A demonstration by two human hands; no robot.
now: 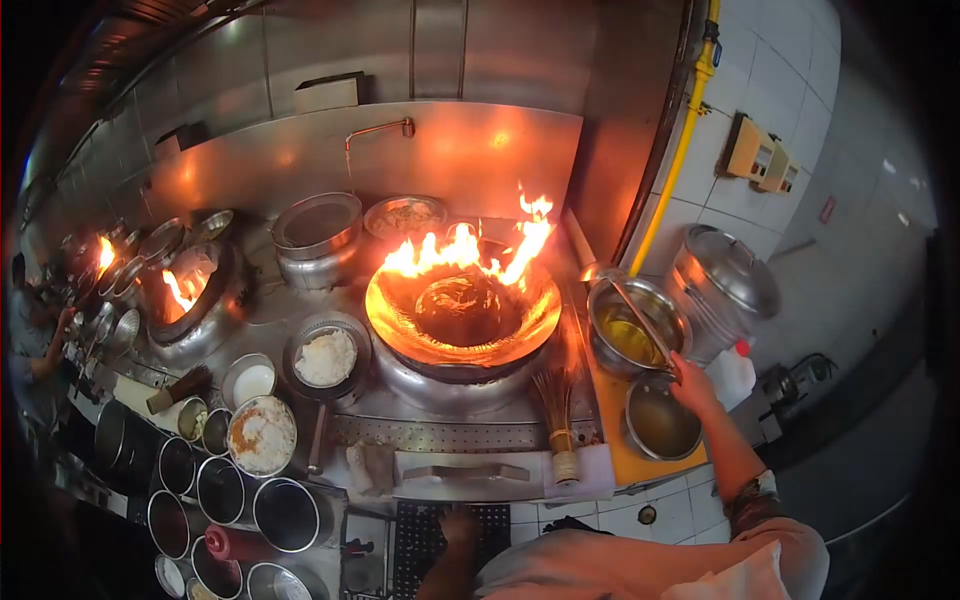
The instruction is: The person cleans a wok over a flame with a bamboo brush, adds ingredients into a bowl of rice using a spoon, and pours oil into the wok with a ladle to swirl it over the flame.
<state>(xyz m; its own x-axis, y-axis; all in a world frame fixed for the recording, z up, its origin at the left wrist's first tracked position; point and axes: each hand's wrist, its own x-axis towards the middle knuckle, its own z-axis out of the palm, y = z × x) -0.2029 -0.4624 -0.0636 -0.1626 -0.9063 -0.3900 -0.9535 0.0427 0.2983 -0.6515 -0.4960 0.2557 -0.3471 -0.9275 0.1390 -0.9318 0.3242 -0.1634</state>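
My right hand (690, 385) is closed round the handle of a ladle (645, 320), which reaches over a metal bowl of yellow oil (632, 335). Just below that hand, a second metal bowl (662, 420) sits on an orange board. My left hand (460, 525) hangs low in front of the stove's front edge, dim, its fingers not clear. A large wok (460, 345) stands on the burner, glowing orange, with tall flames along its back rim. Left of it, a black pan (325, 355) holds a white heap.
Round metal containers (285, 515) and a red bottle (238, 545) crowd the lower left. A bamboo brush (562, 430) lies at the stove's front edge. Another burner (185, 325) flames at left, near a co-worker's arm (52, 350). A lidded pot (725, 275) stands at right.
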